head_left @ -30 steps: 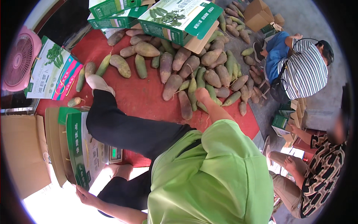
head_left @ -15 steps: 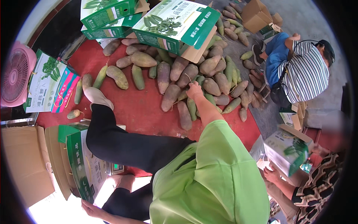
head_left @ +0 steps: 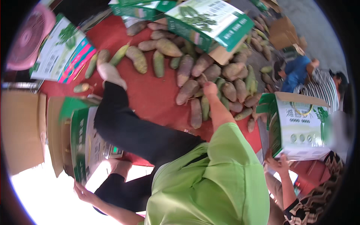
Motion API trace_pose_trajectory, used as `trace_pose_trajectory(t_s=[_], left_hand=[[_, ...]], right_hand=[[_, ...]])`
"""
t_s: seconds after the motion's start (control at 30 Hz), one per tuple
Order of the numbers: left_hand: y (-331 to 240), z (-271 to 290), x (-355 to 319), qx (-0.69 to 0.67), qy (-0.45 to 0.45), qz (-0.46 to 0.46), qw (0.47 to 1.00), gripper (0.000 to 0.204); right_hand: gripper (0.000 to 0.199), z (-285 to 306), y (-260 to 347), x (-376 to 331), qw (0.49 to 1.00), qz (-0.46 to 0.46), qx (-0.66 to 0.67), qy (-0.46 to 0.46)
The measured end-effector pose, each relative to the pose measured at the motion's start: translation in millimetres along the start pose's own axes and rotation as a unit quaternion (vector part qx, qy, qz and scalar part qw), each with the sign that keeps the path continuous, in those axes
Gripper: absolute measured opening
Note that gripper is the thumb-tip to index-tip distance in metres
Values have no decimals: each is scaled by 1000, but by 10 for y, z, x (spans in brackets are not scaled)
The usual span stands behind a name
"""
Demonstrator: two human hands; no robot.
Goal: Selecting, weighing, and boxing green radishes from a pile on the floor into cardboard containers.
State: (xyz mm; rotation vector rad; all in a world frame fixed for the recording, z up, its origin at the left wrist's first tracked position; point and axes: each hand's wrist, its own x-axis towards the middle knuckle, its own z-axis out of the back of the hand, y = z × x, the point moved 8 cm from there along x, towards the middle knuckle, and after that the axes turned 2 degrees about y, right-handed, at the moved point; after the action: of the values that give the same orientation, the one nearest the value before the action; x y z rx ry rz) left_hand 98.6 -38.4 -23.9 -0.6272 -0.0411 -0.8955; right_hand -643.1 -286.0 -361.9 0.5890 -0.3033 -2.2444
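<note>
My right hand (head_left: pixel 210 90) reaches into a heap of long green and purplish-brown radishes (head_left: pixel 188 90) on the red mat. Its fingers are closed at a radish with a thin root tail; the hold is partly hidden by the hand and blurred. My left hand (head_left: pixel 83 193) grips the lower edge of an open green-and-white carton (head_left: pixel 80 144) at my left. The carton stands on its side by a scale (head_left: pixel 115 150) with a lit green display.
Closed green-and-white cartons (head_left: pixel 210 18) stand behind the heap. A pink fan (head_left: pixel 32 37) and a printed box (head_left: pixel 62 48) are far left, with a brown carton (head_left: pixel 24 131) nearer. At right, a co-worker's hand (head_left: pixel 279 163) supports a carton (head_left: pixel 300 125); a striped-shirt person (head_left: pixel 322 88) crouches beyond.
The whole view has shifted, with the scene sliding right. The co-worker's carton has swung up and turned its printed side toward me. My hands stay at the heap and at the carton.
</note>
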Motion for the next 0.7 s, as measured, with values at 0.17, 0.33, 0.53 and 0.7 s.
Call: trace_pose_trajectory(t_s=[0.17,0.33,0.53,0.7], left_hand=[[89,142,-76,-30,-33,25,999,18],[-411,-18,-19,-12,-12,-33,999,16],[-631,117,-40,-19,-9,-8,1000,14],[-646,140,-26,-35,0,-6,999,12]], right_hand=[[14,-411,265,-273,977,64,192,70],[16,-620,235,-379,932,26,323,161],[18,-449,519,-626,920,-15,313,234],[19,-70,831,-703,907,57,349,228]])
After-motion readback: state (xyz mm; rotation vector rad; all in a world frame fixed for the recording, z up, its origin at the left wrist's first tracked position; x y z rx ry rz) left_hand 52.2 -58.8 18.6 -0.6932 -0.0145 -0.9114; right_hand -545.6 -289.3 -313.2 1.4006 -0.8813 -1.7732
